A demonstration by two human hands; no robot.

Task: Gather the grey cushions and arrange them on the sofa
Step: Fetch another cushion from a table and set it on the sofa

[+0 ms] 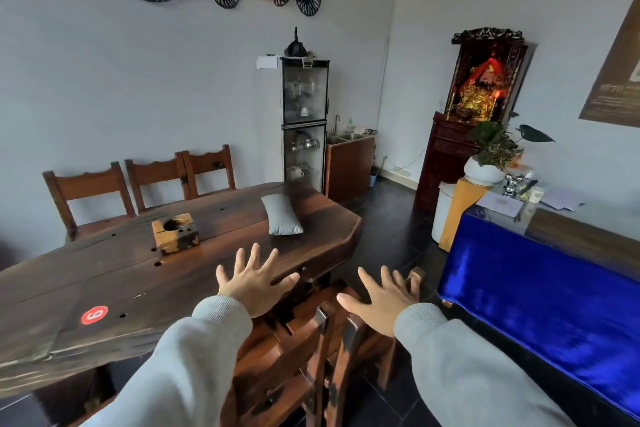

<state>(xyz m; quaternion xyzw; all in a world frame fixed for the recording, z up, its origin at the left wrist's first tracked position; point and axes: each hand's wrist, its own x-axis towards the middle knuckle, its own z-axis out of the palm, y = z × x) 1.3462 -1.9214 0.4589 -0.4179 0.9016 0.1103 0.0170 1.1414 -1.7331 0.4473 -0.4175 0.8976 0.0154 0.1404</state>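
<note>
— Where's the cushion point(282, 215)?

— One small grey one lies on the dark wooden tabletop point(104, 288), towards its far right end, past the wooden block point(175, 233) with holes in it. I see no other from here.

— And the hands?

— Both out in front, palms down, in grey sleeves. The left hand point(254, 282) has its fingers spread wide over the near edge of the tabletop, short of the cushion and not touching it. The right hand point(381, 298) is spread too, above the chairs point(311, 357) tucked in at the near side. Neither holds anything.

— What's on the right?

— A blue cloth point(540, 308) draped over a long piece of furniture.
</note>
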